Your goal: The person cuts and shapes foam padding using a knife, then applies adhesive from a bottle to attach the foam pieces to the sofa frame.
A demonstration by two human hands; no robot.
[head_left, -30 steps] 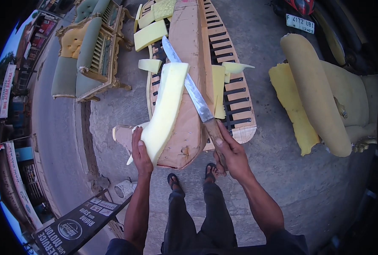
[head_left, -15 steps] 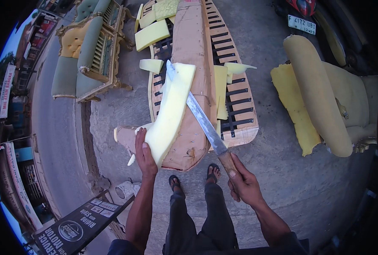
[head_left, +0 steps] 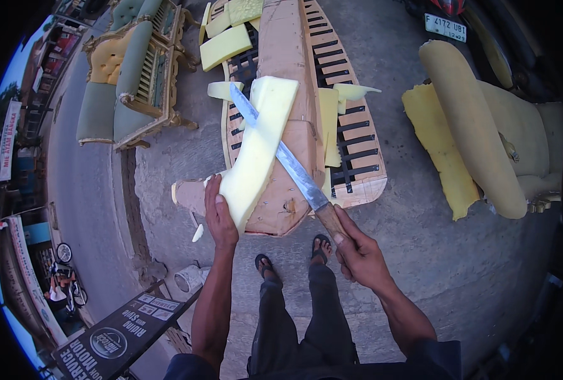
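A long curved strip of pale yellow foam (head_left: pixel 262 158) lies on a brown cardboard-covered frame (head_left: pixel 288 202). My left hand (head_left: pixel 220 212) grips the strip's lower left side, fingers together along it. My right hand (head_left: pixel 357 250) is closed round the wooden handle of a long knife (head_left: pixel 300 180). The blade runs diagonally into the foam strip; its middle is hidden there, and its tip shows at the upper left. Beneath are slatted boards with black webbing (head_left: pixel 354 142) and loose foam pieces (head_left: pixel 224 47).
Ornate grey-green sofas (head_left: pixel 129 88) stand at the left beside a road (head_left: pixel 91 202). A padded seat piece (head_left: pixel 474 139) with torn yellow foam lies right, near a vehicle with a plate. A dark signboard (head_left: pixel 123 323) is at lower left; a person on a motorbike (head_left: pixel 66 288) is beyond.
The blade, earlier along the foam's right edge, now crosses into it with the tip at left. My right hand has moved down and right. A motorbike with a person has come into view.
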